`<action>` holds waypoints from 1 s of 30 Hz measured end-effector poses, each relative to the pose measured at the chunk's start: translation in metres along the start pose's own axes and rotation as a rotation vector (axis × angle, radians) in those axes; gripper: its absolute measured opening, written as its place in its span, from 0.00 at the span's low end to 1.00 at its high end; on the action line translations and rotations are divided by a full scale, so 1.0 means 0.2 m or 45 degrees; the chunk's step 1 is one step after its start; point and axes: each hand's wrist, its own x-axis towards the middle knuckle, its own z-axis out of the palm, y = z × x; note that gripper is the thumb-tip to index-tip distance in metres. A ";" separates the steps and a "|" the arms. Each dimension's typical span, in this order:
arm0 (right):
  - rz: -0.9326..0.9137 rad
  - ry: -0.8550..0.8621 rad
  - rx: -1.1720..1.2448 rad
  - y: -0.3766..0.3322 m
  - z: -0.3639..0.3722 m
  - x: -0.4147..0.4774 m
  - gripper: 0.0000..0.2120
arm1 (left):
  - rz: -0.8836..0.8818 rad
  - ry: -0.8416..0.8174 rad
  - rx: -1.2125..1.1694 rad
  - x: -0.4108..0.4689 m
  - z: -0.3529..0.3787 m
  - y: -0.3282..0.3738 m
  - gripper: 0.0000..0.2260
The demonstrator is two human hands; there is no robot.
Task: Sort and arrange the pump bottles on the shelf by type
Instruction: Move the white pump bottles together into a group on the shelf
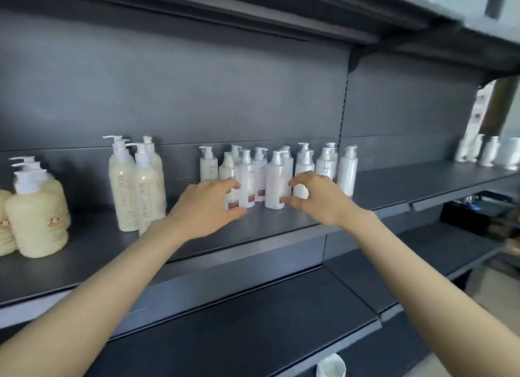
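Both bare arms are reaching forward and up to the dark shelf (270,230), forearms nearly straight and converging on the cluster of white pump bottles (277,176) standing upright at its middle. The left hand (208,205) is curling its thumb and fingers round the front-left white bottle (228,171). The right hand (318,199) is mirroring it, wrapping the white bottle on the right (305,167) — how firmly either is gripping is blurred. Tall cream bottles (135,185) and squat cream bottles (36,213) are standing further left, in separate groups.
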 end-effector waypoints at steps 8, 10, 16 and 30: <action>0.261 0.058 -0.135 0.68 -0.32 -0.27 0.20 | 0.245 -0.095 -0.056 0.34 0.41 0.62 0.24; 0.325 0.070 -0.169 0.85 -0.37 -0.30 0.20 | 0.312 -0.114 -0.078 0.44 0.51 0.75 0.24; 0.515 0.089 -0.242 1.39 -0.46 -0.30 0.19 | 0.464 -0.176 -0.152 0.81 0.89 1.08 0.25; 0.787 0.176 -0.402 2.54 -0.82 -0.01 0.27 | 0.744 -0.178 -0.233 1.92 1.62 1.81 0.26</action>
